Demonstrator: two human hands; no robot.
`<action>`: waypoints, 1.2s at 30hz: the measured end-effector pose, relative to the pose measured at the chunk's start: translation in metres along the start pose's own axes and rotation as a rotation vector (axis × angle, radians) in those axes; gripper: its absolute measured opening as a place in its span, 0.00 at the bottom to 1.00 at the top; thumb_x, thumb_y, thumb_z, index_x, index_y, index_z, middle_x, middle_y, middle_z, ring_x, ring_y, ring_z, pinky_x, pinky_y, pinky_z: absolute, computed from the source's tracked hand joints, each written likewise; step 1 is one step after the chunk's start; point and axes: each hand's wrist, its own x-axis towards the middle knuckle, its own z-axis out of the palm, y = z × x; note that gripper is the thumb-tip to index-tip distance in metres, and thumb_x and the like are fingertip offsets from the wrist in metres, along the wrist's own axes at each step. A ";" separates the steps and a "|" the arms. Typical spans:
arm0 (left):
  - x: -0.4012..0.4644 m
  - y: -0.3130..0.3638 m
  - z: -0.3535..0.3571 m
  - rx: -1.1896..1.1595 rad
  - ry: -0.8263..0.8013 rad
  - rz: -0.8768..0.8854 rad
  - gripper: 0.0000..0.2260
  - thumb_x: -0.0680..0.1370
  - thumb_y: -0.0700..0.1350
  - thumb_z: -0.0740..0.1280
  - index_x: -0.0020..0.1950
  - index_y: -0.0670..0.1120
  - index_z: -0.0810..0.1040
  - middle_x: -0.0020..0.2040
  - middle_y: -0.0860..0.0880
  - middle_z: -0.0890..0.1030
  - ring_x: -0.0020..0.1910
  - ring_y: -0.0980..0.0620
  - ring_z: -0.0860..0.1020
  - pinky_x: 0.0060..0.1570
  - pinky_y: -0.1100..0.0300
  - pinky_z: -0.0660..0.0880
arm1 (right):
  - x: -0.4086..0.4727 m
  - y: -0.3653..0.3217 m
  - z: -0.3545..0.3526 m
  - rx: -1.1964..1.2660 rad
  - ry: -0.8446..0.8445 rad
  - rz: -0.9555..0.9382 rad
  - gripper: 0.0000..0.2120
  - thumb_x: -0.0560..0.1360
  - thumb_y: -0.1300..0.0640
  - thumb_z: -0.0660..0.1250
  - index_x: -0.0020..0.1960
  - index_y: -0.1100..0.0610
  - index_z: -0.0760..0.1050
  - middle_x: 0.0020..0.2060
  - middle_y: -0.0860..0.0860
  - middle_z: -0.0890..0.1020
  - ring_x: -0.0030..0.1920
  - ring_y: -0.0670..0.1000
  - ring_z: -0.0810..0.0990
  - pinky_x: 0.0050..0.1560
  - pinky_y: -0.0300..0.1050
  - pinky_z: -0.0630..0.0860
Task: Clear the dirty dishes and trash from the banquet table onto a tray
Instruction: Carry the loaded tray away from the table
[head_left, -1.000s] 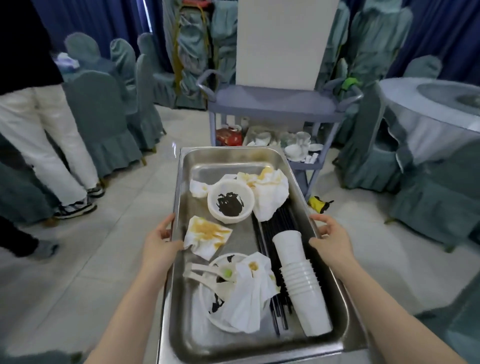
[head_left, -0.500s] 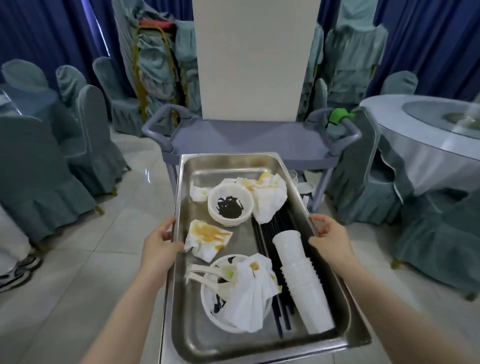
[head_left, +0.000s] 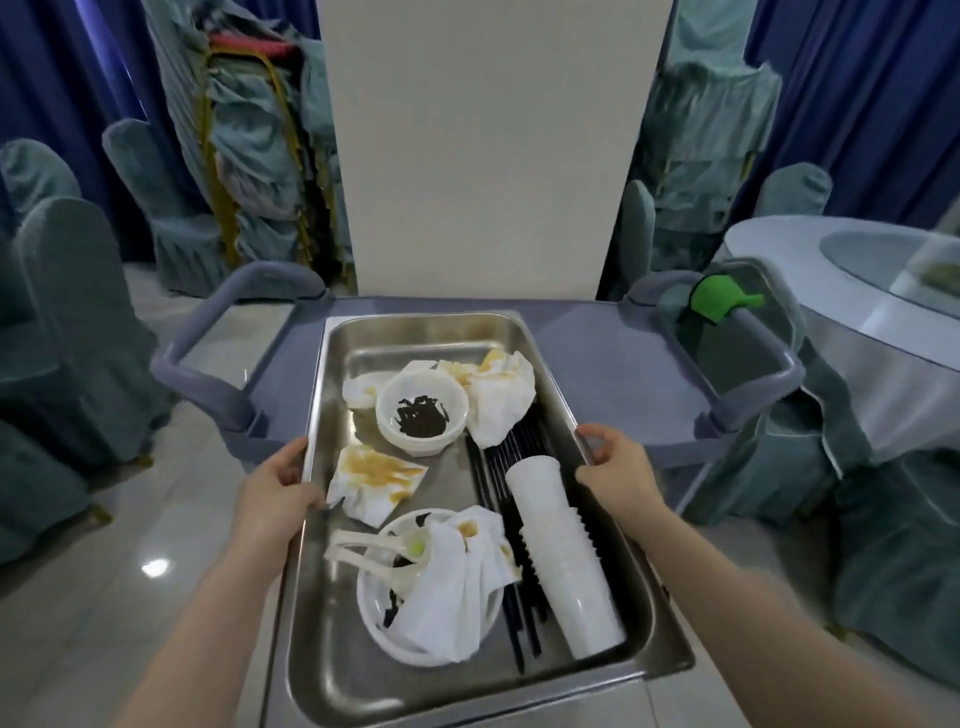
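Note:
I carry a deep steel tray (head_left: 332, 675) by its long sides. My left hand (head_left: 275, 480) grips the left rim, my right hand (head_left: 615, 467) grips the right rim. Inside lie a white bowl with dark sauce (head_left: 421, 413), stained napkins (head_left: 374, 480), a plate (head_left: 379, 618) under plastic spoons and a crumpled napkin (head_left: 452, 587), black chopsticks (head_left: 498, 467) and a stack of white cups (head_left: 566, 551) on its side. The tray's far end hangs over the grey service cart (head_left: 613, 358).
The cart has raised handles left (head_left: 208, 374) and right (head_left: 753, 384), with a green clip (head_left: 719, 301) on the right one. A white pillar (head_left: 488, 145) stands behind it. Covered chairs (head_left: 67, 322) flank the left; a round banquet table (head_left: 852, 312) stands right.
I have walked up to the cart with the tray. The cart now fills the middle of the view and the tray's far end is over its top. Both hands hold the rims as before.

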 end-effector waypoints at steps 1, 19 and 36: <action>0.019 0.004 0.004 0.001 0.014 -0.013 0.35 0.66 0.24 0.63 0.64 0.57 0.75 0.43 0.48 0.86 0.41 0.46 0.84 0.37 0.54 0.80 | 0.020 -0.004 0.006 -0.002 -0.018 0.004 0.27 0.64 0.65 0.66 0.60 0.47 0.75 0.43 0.50 0.83 0.41 0.51 0.82 0.48 0.48 0.80; 0.155 -0.008 0.117 -0.050 0.534 -0.104 0.33 0.64 0.24 0.62 0.46 0.63 0.83 0.41 0.50 0.86 0.39 0.47 0.84 0.35 0.54 0.81 | 0.341 -0.043 0.094 -0.101 -0.486 -0.288 0.24 0.66 0.68 0.67 0.60 0.51 0.76 0.39 0.44 0.81 0.38 0.42 0.80 0.37 0.35 0.73; 0.175 -0.004 0.172 -0.231 0.775 -0.271 0.31 0.70 0.28 0.67 0.62 0.60 0.72 0.44 0.41 0.84 0.34 0.43 0.84 0.27 0.55 0.79 | 0.427 -0.037 0.108 -0.083 -0.727 -0.354 0.24 0.69 0.60 0.73 0.63 0.49 0.72 0.43 0.47 0.78 0.42 0.44 0.78 0.41 0.36 0.71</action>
